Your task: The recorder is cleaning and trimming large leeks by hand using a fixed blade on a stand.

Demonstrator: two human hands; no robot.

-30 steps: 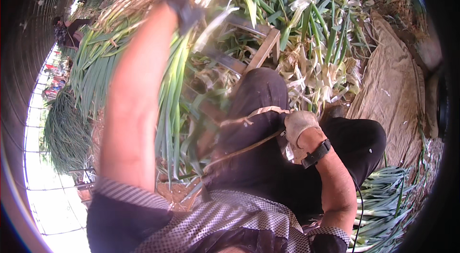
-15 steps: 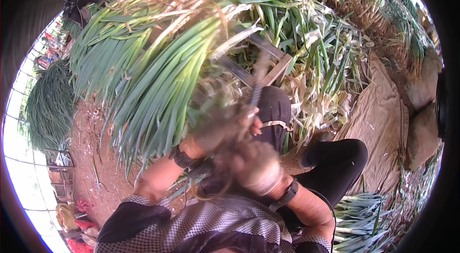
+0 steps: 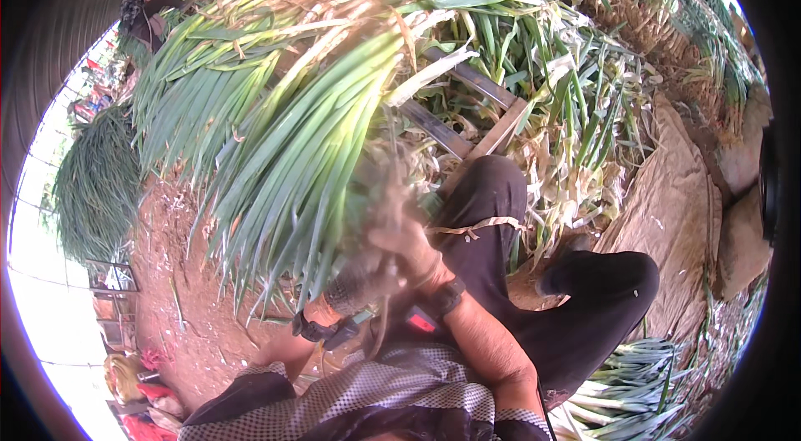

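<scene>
In front of my lap, my left hand (image 3: 357, 272) and my right hand (image 3: 409, 247) are close together, both smeared by motion. A blurred, thin brownish shape rises above them; its kind cannot be made out, nor which hand it belongs to. My fingers are too blurred to show whether they are closed. Just left of and beyond the hands lies a large bundle of green onions (image 3: 304, 136), pale stems away from me and green leaves hanging toward me. One stripped white stalk (image 3: 430, 76) lies at its right edge.
A metal and wood frame (image 3: 496, 131) stands beyond my knee among heaped peeled leaves (image 3: 576, 132). Brown sacking (image 3: 663, 224) covers ground at the right. Trimmed green onions (image 3: 638, 387) lie at lower right. Another person (image 3: 140, 14) sits at far left, beyond a leaf pile (image 3: 98, 182).
My right hand has swung up and left, beside my left hand. The blurred thin shape has shifted left from above my knee. The whole view has moved slightly.
</scene>
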